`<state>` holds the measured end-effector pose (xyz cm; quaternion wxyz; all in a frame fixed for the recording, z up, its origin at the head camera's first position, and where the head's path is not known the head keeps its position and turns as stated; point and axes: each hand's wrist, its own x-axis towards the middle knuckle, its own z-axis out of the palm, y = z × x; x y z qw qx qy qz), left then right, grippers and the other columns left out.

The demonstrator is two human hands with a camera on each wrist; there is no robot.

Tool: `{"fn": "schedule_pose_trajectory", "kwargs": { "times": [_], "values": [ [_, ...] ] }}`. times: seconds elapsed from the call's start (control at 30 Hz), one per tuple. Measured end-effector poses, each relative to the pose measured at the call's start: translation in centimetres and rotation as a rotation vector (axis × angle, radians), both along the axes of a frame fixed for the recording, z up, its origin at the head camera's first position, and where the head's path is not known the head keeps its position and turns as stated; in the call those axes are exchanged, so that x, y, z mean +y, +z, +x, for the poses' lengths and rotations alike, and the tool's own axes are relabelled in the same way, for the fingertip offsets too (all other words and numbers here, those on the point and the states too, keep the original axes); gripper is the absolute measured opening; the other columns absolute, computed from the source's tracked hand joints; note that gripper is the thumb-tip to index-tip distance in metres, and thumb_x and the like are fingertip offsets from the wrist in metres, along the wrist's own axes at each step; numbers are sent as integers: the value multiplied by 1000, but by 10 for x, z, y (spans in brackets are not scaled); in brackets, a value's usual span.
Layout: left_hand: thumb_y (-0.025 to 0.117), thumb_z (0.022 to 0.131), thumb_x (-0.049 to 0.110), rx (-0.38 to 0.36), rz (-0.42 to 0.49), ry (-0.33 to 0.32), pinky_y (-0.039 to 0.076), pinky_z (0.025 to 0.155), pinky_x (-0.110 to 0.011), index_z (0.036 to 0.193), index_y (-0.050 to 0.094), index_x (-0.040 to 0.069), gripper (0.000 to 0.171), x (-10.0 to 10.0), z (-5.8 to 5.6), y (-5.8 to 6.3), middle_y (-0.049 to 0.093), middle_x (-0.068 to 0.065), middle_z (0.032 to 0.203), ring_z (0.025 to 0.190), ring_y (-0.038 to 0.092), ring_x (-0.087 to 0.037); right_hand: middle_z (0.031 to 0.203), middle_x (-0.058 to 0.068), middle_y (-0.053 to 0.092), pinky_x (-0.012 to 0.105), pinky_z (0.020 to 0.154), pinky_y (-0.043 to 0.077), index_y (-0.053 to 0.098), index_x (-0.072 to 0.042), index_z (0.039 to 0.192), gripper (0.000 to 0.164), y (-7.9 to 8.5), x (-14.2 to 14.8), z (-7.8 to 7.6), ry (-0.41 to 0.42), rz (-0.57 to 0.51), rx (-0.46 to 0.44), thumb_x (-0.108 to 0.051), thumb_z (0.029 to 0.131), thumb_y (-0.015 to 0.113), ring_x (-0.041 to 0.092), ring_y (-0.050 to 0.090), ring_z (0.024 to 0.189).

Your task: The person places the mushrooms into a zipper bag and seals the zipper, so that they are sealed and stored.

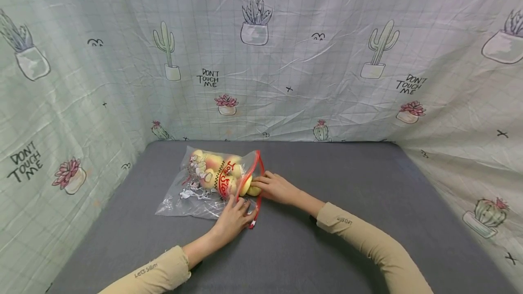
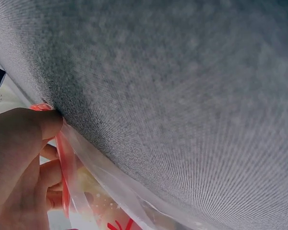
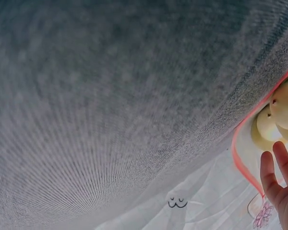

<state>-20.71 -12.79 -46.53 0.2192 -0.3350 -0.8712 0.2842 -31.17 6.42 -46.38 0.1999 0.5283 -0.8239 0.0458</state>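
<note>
A clear zip bag [image 1: 173, 198] with red lettering and a red zip edge lies on the grey table, its mouth facing right. Several round yellow fruits [image 1: 213, 162], some blushed red, fill it. My left hand [image 1: 234, 218] pinches the near end of the red edge [image 2: 65, 167] between thumb and fingers. At the mouth, my right hand [image 1: 281, 188] reaches in with its fingers against a yellow fruit. The right wrist view shows spread, fairly straight fingers [image 3: 283, 163] beside two pale yellow fruits [image 3: 284, 108] inside the red rim; part of that hand is out of frame.
The grey table [image 1: 347, 180] extends around the bag. A pale curtain [image 1: 286, 58] printed with cacti and lettering hangs behind it and along both sides.
</note>
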Motion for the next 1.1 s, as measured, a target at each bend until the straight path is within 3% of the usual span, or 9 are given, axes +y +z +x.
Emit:
{"fn": "schedule_pose_trajectory", "kwargs": {
  "times": [0.33,0.67,1.1],
  "values": [
    [49,80,51,-8,6,-18,37,88,-42,118,52,42,40,0,0,1,61,9,110,99,48,-15,130,-1,50,26,64,44,46,-17,129,50,-4,0,2,16,54,-4,-23,82,62,14,48,97],
    [50,79,51,-13,10,-21,36,89,-43,118,52,41,40,-1,-1,0,60,9,110,98,47,-15,140,-2,39,27,67,44,35,-21,137,57,-3,-2,4,-34,187,18,-24,85,57,15,45,104],
    [48,80,53,-1,-14,-22,34,88,-44,120,51,41,42,0,0,2,60,8,111,96,47,-16,139,-1,39,31,73,46,33,-20,138,57,-2,-10,9,-68,244,-5,-26,86,55,16,44,109]
  ]
}}
